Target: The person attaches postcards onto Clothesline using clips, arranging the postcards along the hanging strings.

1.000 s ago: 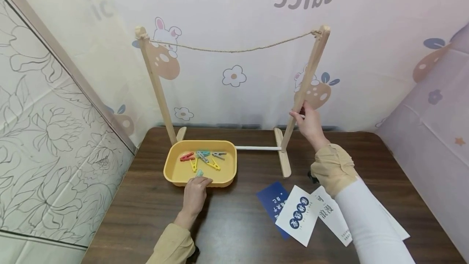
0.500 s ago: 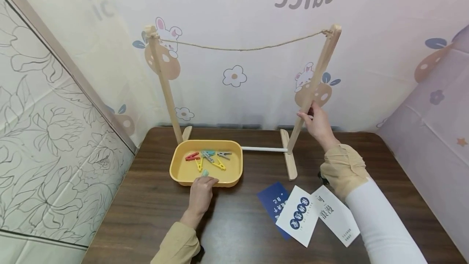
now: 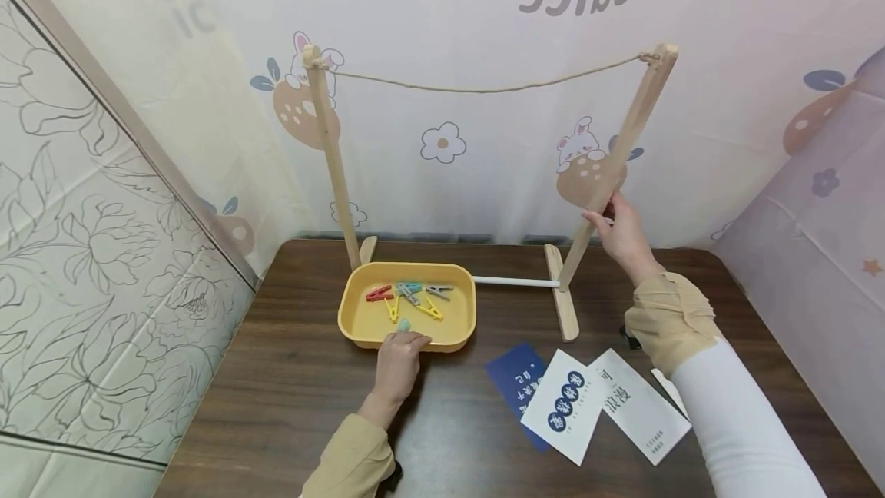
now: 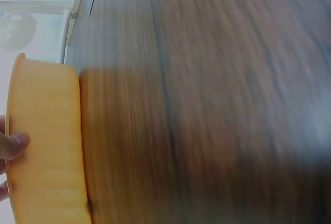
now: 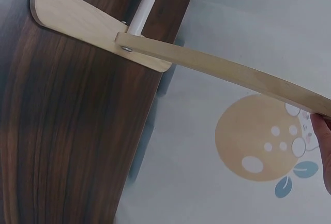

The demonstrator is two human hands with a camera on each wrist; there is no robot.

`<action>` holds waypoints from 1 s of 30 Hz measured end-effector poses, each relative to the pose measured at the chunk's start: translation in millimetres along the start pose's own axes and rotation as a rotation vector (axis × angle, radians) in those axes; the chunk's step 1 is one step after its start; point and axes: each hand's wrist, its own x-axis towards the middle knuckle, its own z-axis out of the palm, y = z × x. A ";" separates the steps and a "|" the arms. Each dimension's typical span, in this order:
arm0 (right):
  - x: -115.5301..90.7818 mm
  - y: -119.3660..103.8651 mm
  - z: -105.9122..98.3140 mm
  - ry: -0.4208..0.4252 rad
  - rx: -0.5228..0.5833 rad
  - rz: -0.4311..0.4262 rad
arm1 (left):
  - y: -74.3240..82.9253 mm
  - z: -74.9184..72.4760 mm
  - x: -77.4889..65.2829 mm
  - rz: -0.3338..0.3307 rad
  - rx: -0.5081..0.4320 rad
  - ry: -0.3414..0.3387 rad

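In the head view my left hand (image 3: 399, 363) grips the near rim of a yellow basin (image 3: 353, 321), its thumb outside on the wall in the left wrist view. Several clothespins (image 3: 408, 294), red, yellow, teal and grey, lie inside; a pale green piece (image 3: 404, 325) shows just past my fingers. My right hand (image 3: 624, 237) holds the right post (image 3: 632, 121) of a wooden frame partway up. A sagging twine line (image 3: 484, 91) ties that post to the left post (image 3: 335, 160). Below, a white rod (image 3: 515, 281) runs from behind the basin to the right foot (image 3: 565, 310).
On the dark wooden table (image 3: 276, 375) lie a blue card (image 3: 515, 375), a white card with blue circles (image 3: 563, 410) and another white card (image 3: 639, 413). A further white card (image 3: 667, 390) is partly under the right arm. A patterned cloth (image 3: 442, 190) hangs behind the table.
The wooden frame and the yellow basin have both slid to the right, with my two hands holding on. The cards have stayed in place.
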 end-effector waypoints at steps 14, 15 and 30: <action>-2.2 14.3 -15.3 0.043 -0.008 -0.018 | 17.5 15.3 9.6 0.019 -0.003 -0.003; -2.5 15.3 -16.6 0.046 -0.012 -0.018 | 18.4 16.5 10.0 0.020 0.000 -0.003; -6.2 25.7 -31.9 0.057 -0.081 0.022 | 32.1 26.1 17.9 0.042 0.004 0.006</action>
